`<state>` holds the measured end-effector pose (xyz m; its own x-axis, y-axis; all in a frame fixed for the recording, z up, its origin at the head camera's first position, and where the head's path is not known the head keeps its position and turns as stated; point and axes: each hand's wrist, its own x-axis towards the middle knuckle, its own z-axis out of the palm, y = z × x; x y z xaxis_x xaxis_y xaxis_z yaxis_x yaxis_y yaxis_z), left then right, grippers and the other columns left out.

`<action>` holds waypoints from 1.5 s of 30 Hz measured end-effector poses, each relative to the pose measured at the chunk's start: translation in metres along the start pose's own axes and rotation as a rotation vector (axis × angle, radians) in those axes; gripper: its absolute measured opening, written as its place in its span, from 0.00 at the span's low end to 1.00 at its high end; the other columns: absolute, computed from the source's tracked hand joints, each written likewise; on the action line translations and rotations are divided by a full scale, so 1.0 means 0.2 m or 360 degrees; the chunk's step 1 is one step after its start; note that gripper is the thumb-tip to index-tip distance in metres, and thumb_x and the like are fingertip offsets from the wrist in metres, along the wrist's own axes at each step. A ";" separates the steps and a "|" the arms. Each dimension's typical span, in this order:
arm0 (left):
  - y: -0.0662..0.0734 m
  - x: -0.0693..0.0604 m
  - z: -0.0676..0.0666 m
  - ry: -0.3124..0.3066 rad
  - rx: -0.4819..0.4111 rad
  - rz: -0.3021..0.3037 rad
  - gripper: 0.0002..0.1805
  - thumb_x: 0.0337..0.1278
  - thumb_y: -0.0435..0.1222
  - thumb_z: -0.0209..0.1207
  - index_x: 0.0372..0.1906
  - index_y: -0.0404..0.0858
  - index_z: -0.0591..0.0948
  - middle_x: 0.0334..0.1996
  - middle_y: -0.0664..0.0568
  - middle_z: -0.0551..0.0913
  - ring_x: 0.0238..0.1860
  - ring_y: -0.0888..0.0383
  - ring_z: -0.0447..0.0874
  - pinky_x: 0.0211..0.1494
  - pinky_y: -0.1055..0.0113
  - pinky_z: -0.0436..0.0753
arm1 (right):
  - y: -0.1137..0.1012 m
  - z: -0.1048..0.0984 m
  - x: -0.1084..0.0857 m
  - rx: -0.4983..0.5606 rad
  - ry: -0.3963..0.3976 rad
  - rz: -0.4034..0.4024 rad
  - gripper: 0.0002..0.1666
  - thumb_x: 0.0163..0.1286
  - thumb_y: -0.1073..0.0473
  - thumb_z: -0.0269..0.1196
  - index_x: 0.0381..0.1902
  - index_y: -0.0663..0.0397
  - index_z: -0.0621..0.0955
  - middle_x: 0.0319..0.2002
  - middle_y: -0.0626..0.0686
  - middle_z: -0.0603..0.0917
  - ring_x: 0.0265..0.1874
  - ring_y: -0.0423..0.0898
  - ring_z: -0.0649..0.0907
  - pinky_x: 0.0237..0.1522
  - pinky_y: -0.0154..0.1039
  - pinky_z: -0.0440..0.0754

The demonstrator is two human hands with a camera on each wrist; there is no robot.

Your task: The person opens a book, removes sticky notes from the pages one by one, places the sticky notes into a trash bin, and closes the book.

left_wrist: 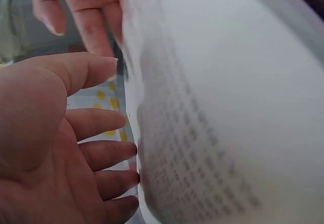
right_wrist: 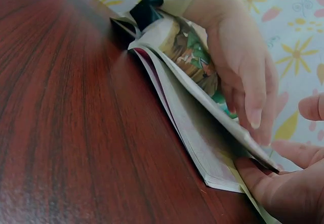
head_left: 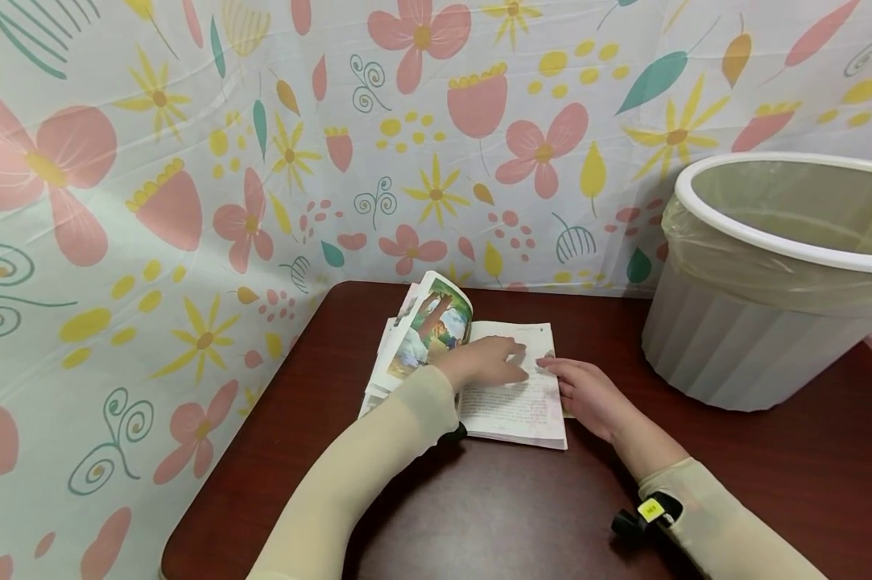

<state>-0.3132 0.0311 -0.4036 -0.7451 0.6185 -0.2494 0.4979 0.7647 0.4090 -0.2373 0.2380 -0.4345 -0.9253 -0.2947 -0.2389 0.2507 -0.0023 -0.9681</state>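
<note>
An open book (head_left: 511, 423) lies on the table, an illustrated page (head_left: 436, 322) curling up on its left and a printed page on its right. Over the right page is my left hand (head_left: 485, 360); its fingers are extended and, in the left wrist view, some fingertips (left_wrist: 129, 178) touch the printed page (left_wrist: 177, 133). My right hand (head_left: 588, 395) is at the book's right edge. In the right wrist view, one of its fingers (right_wrist: 253, 178) reaches under a raised section of pages (right_wrist: 202, 107), while another digit (right_wrist: 311, 107) stands apart from the paper.
A pale ribbed bin (head_left: 733, 346) with a plastic liner and white rim stands right of the book. The dark reddish wooden table (head_left: 479, 515) meets a flower-patterned cloth (head_left: 262, 121) behind and at left. Both wrists carry small black devices.
</note>
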 end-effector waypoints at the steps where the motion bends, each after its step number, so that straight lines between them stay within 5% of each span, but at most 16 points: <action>1: 0.00 -0.01 0.00 0.0003 -0.0018 0.0007 0.35 0.74 0.55 0.53 0.80 0.51 0.64 0.82 0.53 0.60 0.82 0.55 0.58 0.82 0.58 0.62 | 0.00 0.00 0.00 -0.0003 0.0001 0.0001 0.38 0.85 0.49 0.46 0.80 0.68 0.56 0.84 0.59 0.46 0.80 0.54 0.59 0.56 0.28 0.78; 9: -0.04 -0.14 -0.04 -0.0016 -0.0060 0.0108 0.36 0.74 0.57 0.52 0.81 0.51 0.63 0.83 0.51 0.58 0.83 0.51 0.54 0.83 0.52 0.59 | 0.01 -0.01 0.01 0.0022 0.0044 0.0034 0.39 0.83 0.46 0.52 0.78 0.68 0.61 0.81 0.61 0.58 0.66 0.37 0.74 0.56 0.29 0.79; 19: -0.13 -0.33 -0.05 0.0004 -0.0232 0.0242 0.37 0.75 0.57 0.52 0.81 0.49 0.61 0.83 0.49 0.55 0.85 0.45 0.43 0.84 0.47 0.54 | 0.00 0.00 0.01 0.0053 0.0074 0.0052 0.38 0.82 0.47 0.53 0.77 0.68 0.63 0.79 0.60 0.61 0.59 0.34 0.77 0.55 0.29 0.80; 25: -0.24 -0.42 -0.08 0.0023 -0.0316 0.0297 0.36 0.76 0.54 0.52 0.81 0.47 0.62 0.83 0.48 0.56 0.85 0.46 0.45 0.84 0.46 0.54 | 0.00 0.01 0.01 0.0077 0.0094 0.0057 0.38 0.81 0.47 0.55 0.76 0.67 0.64 0.75 0.59 0.66 0.57 0.33 0.79 0.55 0.29 0.80; 30: -0.33 -0.47 -0.10 0.0114 -0.0402 0.0221 0.36 0.74 0.53 0.55 0.81 0.48 0.63 0.82 0.52 0.60 0.84 0.52 0.50 0.82 0.49 0.59 | 0.00 0.01 0.01 0.0070 0.0111 0.0060 0.39 0.80 0.46 0.56 0.76 0.66 0.65 0.73 0.58 0.70 0.57 0.35 0.80 0.55 0.30 0.80; 38: -0.49 -0.51 -0.12 0.0179 -0.0520 0.0144 0.36 0.75 0.53 0.55 0.82 0.50 0.61 0.84 0.50 0.53 0.85 0.50 0.43 0.82 0.44 0.58 | 0.00 -0.01 0.02 0.0111 0.0145 0.0084 0.40 0.79 0.45 0.58 0.76 0.65 0.65 0.67 0.54 0.76 0.55 0.37 0.81 0.54 0.32 0.82; 45: -0.59 -0.50 -0.14 0.0195 -0.0618 0.0045 0.39 0.72 0.56 0.57 0.82 0.56 0.59 0.83 0.55 0.55 0.83 0.51 0.52 0.79 0.44 0.64 | 0.01 -0.02 0.03 0.0115 0.0148 0.0106 0.40 0.81 0.45 0.56 0.79 0.61 0.62 0.71 0.57 0.72 0.57 0.38 0.81 0.54 0.34 0.83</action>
<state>-0.3093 -0.1267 -0.4032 -0.7927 0.5941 -0.1364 0.3319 0.6083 0.7210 -0.2440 0.2405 -0.4391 -0.9275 -0.2068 -0.3114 0.3289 -0.0554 -0.9427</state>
